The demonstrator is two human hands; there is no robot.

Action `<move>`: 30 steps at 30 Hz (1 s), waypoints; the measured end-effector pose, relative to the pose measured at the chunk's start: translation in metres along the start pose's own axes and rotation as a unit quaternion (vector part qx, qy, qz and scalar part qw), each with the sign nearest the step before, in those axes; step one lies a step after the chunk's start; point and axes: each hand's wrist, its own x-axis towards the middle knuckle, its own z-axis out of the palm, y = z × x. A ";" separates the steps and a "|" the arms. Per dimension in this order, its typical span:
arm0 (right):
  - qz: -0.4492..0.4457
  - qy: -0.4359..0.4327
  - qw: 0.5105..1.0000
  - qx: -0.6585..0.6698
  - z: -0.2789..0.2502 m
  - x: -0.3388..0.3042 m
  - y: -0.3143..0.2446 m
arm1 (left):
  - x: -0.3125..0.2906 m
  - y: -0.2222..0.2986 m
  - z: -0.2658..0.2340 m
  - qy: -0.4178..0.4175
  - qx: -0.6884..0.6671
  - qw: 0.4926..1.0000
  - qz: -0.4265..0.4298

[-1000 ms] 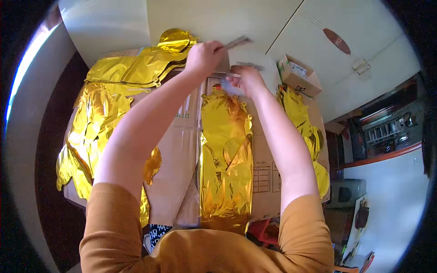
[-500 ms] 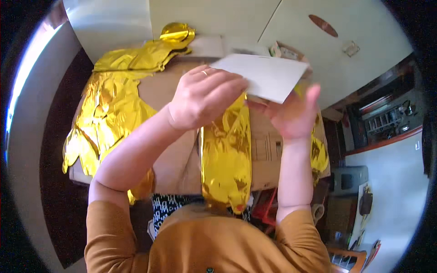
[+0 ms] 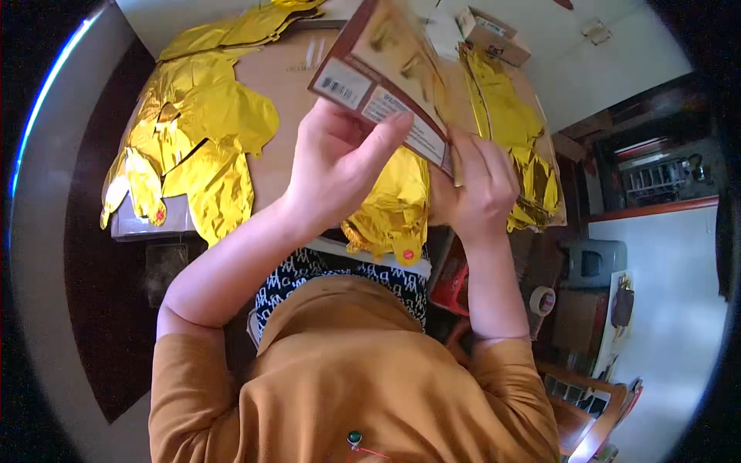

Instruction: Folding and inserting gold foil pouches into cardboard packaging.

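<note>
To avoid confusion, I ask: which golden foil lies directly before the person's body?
The middle foil, partly hidden behind the printed card; the left foils and right foils lie off to either side.

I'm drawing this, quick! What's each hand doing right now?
Left hand: closed, holding the brown-edged printed card.
Right hand: fingers at the card's right edge; can't tell whether its grip is closed.

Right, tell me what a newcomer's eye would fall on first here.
Probably the shiny gold foil pieces, spread over the left of the brown cardboard, with more at its middle and right. Next, likely the printed card, tilted above the cardboard, gripped by the left hand with the right hand at its right edge.
</note>
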 end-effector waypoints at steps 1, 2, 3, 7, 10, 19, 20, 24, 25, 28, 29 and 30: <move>0.027 -0.036 0.999 0.027 -0.003 0.002 -0.007 | 0.003 -0.001 0.001 -0.010 0.053 0.996 0.070; 0.055 -0.071 0.995 0.053 -0.006 0.004 -0.015 | 0.007 -0.001 0.001 -0.022 0.104 0.985 0.139; 0.105 -0.138 0.973 0.152 -0.007 0.003 -0.020 | 0.019 0.021 -0.003 -0.073 0.351 0.891 0.278; 0.234 -0.179 0.768 0.569 -0.011 0.006 0.001 | 0.035 0.021 -0.016 -0.193 0.556 0.707 0.392; 0.357 -0.062 0.533 0.764 -0.010 -0.002 0.049 | 0.014 -0.024 -0.026 -0.281 0.627 0.647 0.331; 0.355 -0.166 0.852 0.347 0.063 -0.055 0.082 | 0.002 -0.086 -0.068 -0.357 0.442 0.816 0.109; 0.335 -0.173 0.872 0.312 0.063 -0.057 0.083 | 0.003 -0.084 -0.080 -0.353 0.454 0.808 0.130; 0.097 -0.144 0.978 0.117 0.051 -0.049 0.079 | 0.001 -0.065 -0.105 -0.348 0.520 0.761 0.172; -0.003 -0.120 0.991 0.051 0.048 -0.048 0.077 | -0.004 -0.061 -0.105 -0.349 0.540 0.747 0.170; -0.057 -0.236 0.965 0.096 0.041 -0.050 0.070 | -0.014 -0.053 -0.108 -0.400 0.499 0.765 0.075; -0.056 -0.276 0.957 0.071 0.040 -0.054 0.071 | -0.017 -0.052 -0.108 -0.404 0.510 0.755 0.083; -0.061 -0.272 0.957 0.081 0.039 -0.057 0.072 | -0.021 -0.050 -0.107 -0.408 0.521 0.744 0.091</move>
